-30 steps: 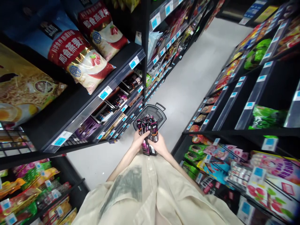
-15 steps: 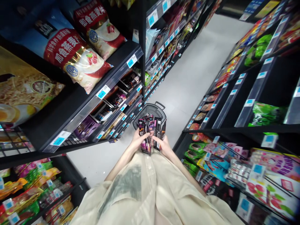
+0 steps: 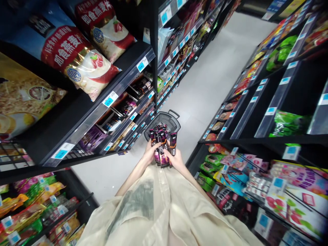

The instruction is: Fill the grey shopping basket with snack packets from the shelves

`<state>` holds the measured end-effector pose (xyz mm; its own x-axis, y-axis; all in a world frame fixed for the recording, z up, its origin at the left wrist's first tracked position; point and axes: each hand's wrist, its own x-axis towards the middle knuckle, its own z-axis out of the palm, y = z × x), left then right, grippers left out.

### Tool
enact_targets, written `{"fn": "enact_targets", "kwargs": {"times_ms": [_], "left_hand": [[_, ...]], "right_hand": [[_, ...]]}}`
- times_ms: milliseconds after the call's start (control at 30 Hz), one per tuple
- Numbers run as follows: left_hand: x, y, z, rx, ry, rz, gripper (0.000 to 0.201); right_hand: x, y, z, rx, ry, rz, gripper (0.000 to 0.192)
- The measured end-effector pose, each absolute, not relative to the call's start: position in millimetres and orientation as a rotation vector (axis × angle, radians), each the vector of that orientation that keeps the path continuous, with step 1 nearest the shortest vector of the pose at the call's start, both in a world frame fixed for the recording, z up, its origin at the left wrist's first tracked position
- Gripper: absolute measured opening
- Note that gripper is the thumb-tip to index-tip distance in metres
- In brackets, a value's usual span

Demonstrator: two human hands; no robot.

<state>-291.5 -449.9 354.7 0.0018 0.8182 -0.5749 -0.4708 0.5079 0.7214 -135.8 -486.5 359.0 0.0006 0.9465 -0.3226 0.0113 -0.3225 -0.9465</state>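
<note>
Dark stick packets (image 3: 161,139) are standing bunched between the person's hands, above a grey slotted basket (image 3: 172,122) whose near part they are hiding. The left hand (image 3: 150,152) is pressing its thumb across the bunch; the right hand (image 3: 176,160) is pinching a separate packet (image 3: 173,140) between thumb and fingers. Wrapper print is appearing too small to read. Leftward, oatmeal bags (image 3: 69,56) reading 即食燕麦 are overhanging a price-tagged shelf (image 3: 87,118); rightward, green packets (image 3: 288,124) are lying shelved.
</note>
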Motion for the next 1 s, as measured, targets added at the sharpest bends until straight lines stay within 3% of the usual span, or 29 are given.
{"fn": "enact_targets", "kwargs": {"times_ms": [200, 500, 633, 767, 1000], "left_hand": [[-290, -455, 352, 0.417, 1.167, 1.055, 0.078], [-289, -455, 360, 0.260, 1.133, 1.037, 0.063], [-282, -460, 357, 0.338, 1.136, 1.064, 0.069], [-278, -463, 351, 0.372, 1.205, 1.105, 0.077], [-293, -462, 347, 0.036, 1.257, 1.109, 0.062]], "right_hand": [[-131, -491, 355, -1.485, -1.153, 1.437, 0.059], [-132, -482, 353, -1.479, -0.935, 1.527, 0.057], [-134, -480, 355, -1.563, -1.268, 1.585, 0.048], [-138, -474, 363, -1.737, -1.877, 1.358, 0.045], [-166, -456, 390, -1.778, -2.512, 0.975, 0.046]]}}
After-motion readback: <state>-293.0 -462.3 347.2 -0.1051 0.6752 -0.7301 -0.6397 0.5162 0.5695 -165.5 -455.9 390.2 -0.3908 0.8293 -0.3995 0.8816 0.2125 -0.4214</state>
